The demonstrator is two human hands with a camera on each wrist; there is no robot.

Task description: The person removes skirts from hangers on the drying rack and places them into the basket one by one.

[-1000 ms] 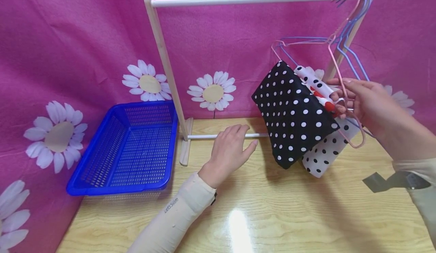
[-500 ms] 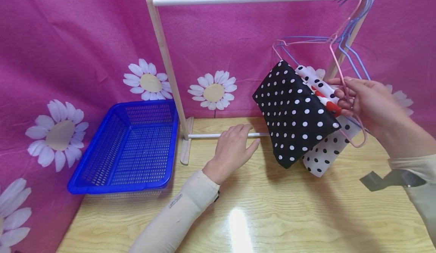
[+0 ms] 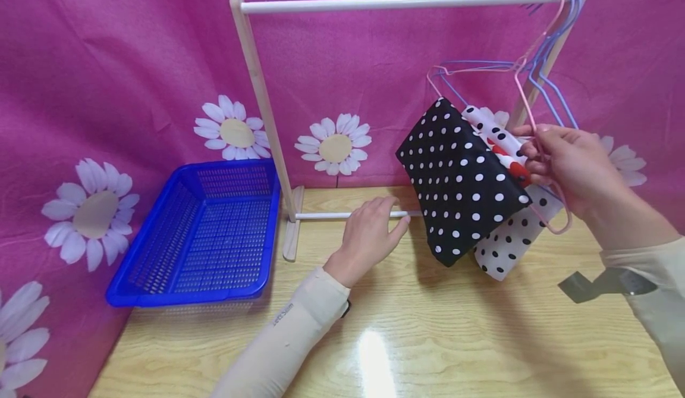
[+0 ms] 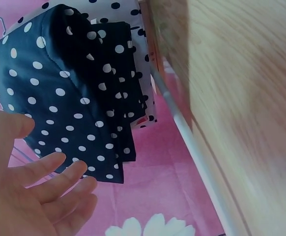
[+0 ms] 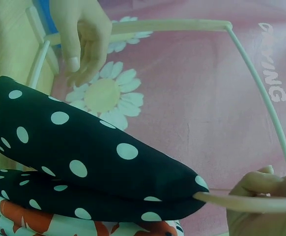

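Note:
A pink hanger (image 3: 526,102) hangs by its hook at the right end of the white rail, and my right hand (image 3: 580,169) grips its near side with curled fingers and thumb. Folded over that hanger is a black cloth with white dots (image 3: 457,184). Behind it hang a white cloth with black dots (image 3: 508,249) and a red-and-white one (image 3: 516,169), beside blue hangers (image 3: 559,97). Relaxed and holding nothing, my left hand (image 3: 368,234) is left of the black cloth, apart from it. The left wrist view shows the left hand's fingers (image 4: 67,164) loosely bent near the cloth.
The rack's white rail (image 3: 396,2) runs between wooden posts, with a lower bar (image 3: 321,215) near the table (image 3: 439,338). A blue basket (image 3: 267,267) stands left of the rack. Behind everything is a pink curtain with white flowers (image 3: 374,59).
My left hand has shifted slightly right. The right hand still grips the pink hanger and has moved slightly left with its forearm; the cloths hang almost unchanged.

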